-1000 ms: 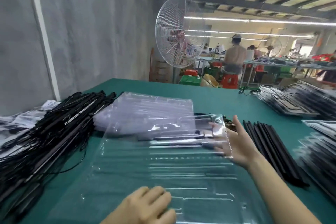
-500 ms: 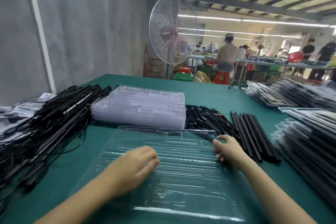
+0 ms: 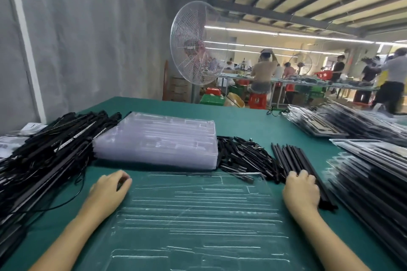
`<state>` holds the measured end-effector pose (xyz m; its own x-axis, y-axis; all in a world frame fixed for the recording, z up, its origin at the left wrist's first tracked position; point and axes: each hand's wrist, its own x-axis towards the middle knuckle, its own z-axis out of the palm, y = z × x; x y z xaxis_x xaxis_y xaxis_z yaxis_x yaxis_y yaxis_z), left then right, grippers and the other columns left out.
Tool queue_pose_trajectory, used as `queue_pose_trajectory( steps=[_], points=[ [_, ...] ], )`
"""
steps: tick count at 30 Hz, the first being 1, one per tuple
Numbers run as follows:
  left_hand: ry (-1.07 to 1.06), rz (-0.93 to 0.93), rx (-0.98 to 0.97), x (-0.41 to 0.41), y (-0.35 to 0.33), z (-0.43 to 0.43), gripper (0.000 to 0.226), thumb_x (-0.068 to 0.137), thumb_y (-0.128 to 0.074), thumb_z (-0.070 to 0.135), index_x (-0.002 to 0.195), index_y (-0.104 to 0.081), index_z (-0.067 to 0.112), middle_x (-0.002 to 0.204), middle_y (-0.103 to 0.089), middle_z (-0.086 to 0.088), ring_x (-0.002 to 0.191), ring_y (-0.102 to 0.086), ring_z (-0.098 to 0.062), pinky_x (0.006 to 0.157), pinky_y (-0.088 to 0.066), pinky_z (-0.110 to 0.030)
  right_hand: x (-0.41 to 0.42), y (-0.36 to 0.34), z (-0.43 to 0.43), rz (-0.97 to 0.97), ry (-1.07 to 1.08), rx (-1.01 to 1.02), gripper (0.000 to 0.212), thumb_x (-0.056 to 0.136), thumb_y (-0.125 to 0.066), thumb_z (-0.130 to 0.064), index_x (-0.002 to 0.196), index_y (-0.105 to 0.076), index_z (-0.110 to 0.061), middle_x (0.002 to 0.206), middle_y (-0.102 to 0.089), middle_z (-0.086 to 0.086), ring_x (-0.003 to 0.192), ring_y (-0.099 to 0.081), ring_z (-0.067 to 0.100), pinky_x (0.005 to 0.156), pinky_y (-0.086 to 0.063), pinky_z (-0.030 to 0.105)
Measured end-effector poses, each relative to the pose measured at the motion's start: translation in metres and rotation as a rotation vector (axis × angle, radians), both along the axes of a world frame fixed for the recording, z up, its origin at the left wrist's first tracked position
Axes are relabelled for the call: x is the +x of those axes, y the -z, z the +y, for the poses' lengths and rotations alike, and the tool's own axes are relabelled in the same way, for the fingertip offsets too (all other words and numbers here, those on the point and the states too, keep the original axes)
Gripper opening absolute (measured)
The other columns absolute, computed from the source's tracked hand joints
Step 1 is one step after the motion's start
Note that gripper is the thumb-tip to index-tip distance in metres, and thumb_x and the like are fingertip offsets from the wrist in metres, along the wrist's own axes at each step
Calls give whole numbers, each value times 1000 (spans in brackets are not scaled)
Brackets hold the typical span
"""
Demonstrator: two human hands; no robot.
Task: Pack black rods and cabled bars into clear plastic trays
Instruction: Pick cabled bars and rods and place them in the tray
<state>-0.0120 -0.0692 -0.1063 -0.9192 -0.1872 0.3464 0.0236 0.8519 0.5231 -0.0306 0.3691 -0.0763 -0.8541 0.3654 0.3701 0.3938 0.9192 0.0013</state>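
Right hand (image 3: 301, 189) curls over black rods (image 3: 293, 158) at two o'clock of the empty clear tray (image 3: 198, 215); best lift few, kept parallel to its slots.

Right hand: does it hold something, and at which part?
The right hand grips the black rods, with its fingers curled over the bundle close to its near end.
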Motion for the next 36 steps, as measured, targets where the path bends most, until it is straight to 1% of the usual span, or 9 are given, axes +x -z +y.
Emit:
queue_pose_trajectory(
  steps=[3,8,12,18,22,27,32,34,36],
  points=[
    [13,-2,-46,-5,4,-5,15,94,-51,37,83,-58,30,86,-61,11,91,-52,-17,82,-41,-37,-6,-2,10,-93,66,-17,31,95,-36,-9,123,-48,-7,128,-45,14,119,-45,28,94,-43,32],
    [-36,-27,-95,-13,7,-5,21,87,-55,52,73,-55,37,82,-53,16,90,-44,-12,81,-34,-35,-13,-9,15,-118,104,-200,32,92,-40,0,124,-45,4,133,-35,26,120,-42,40,92,-45,43],
    [-69,-55,-85,-17,7,-7,17,77,-65,57,72,-56,44,85,-54,18,90,-40,-10,82,-33,-35,-17,-24,17,-257,135,-256,35,89,-45,3,123,-52,-1,140,-36,28,118,-49,39,93,-44,43],
    [-71,-78,-73,-17,5,-7,18,77,-62,60,72,-58,43,85,-53,19,90,-40,-10,82,-30,-36,-15,-33,15,-348,175,-220,41,87,-50,-5,128,-51,-6,139,-42,24,121,-48,35,94,-44,39],
    [-76,-76,-66,-15,5,-8,22,84,-54,59,79,-60,39,87,-54,15,93,-42,-13,85,-30,-38,-7,-33,15,-333,214,-187,38,86,-55,-15,124,-55,-10,132,-49,19,116,-52,31,85,-45,32],
    [-92,-112,-55,-12,1,-3,40,94,-41,55,97,-70,28,108,-65,2,114,-47,-27,97,-31,-43,3,-28,13,-341,182,-72,30,88,-49,-10,115,-61,-13,122,-60,7,109,-58,25,74,-43,27],
    [-27,-91,193,-8,-3,6,33,78,-62,56,87,-66,25,105,-67,-1,113,-50,-27,101,-37,-42,11,-27,15,-333,130,-100,32,88,-44,-2,118,-57,-6,123,-58,13,111,-57,31,79,-44,33],
    [4,-36,326,-7,-4,11,27,79,-70,42,90,-60,19,99,-64,-3,106,-54,-27,90,-42,-38,12,-32,11,-365,92,-183,26,88,-44,-1,111,-57,-2,119,-58,16,108,-57,32,83,-46,34],
    [27,2,395,-7,-5,16,22,86,-66,30,97,-54,15,98,-61,-3,95,-57,-23,77,-41,-34,15,-43,11,-402,66,-275,7,86,-50,-4,88,-55,-1,98,-62,14,90,-60,28,71,-48,27]
  ],
)
